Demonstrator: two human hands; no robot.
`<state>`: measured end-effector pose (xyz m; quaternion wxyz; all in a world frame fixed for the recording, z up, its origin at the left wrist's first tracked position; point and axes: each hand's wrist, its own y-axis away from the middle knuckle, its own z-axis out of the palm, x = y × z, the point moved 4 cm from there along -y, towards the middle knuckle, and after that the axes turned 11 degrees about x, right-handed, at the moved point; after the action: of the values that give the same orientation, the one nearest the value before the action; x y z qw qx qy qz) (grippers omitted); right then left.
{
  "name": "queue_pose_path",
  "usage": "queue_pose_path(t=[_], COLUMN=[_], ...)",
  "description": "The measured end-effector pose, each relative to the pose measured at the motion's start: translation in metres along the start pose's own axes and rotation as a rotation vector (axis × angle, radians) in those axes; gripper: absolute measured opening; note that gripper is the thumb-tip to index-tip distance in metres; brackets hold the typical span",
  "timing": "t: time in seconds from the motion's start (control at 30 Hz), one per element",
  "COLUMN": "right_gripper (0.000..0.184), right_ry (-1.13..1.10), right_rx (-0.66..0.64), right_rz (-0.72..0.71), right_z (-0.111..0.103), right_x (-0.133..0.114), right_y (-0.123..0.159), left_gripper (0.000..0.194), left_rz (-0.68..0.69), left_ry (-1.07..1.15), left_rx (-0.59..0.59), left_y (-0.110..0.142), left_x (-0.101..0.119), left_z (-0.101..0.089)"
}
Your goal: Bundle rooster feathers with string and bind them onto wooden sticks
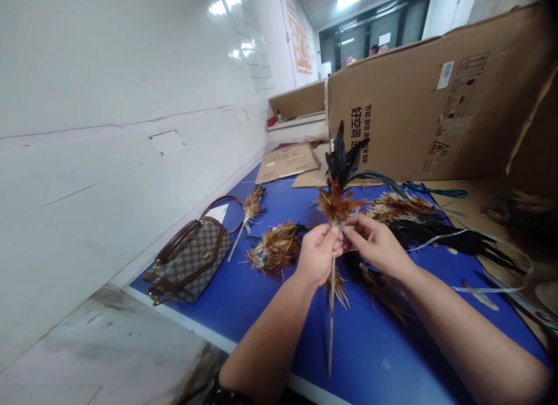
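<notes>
My left hand [320,251] is closed around the thin wooden stick of a feather duster [337,201], just below its feathers. The stick stands nearly upright, with brown feathers at the binding and long black ones on top. At the base of the feathers, the fingers of my right hand [375,242] pinch together; whether they also hold a string is hidden. A pale string [436,239] runs out to the right from behind that hand. Brown feather bunches [276,248] lie left of my hands, and black feathers [440,233] lie to the right.
A patterned handbag [196,260] sits at the table's left edge, beside a smaller feathered stick [250,210]. Behind my hands rises a large cardboard box [401,114]. Flat cardboard [288,161] lies on the blue table [244,294]. Scissors [538,315] are at the right, partly seen.
</notes>
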<state>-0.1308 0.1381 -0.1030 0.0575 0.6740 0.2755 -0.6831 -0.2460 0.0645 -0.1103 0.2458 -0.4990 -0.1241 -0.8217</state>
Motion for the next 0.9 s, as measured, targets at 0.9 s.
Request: queue_pose_path(t=[0.9], right_gripper=[0.02], right_ry=[0.409], right_rx=[0.162], right_rz=[-0.389], right_z=[0.006], right_x=[-0.019], right_y=[0.02], left_gripper=[0.014], left_rz=[0.509], left_ry=[-0.43], left_rx=[0.128], left_y=[0.014], left_x=[0.019], left_z=[0.004])
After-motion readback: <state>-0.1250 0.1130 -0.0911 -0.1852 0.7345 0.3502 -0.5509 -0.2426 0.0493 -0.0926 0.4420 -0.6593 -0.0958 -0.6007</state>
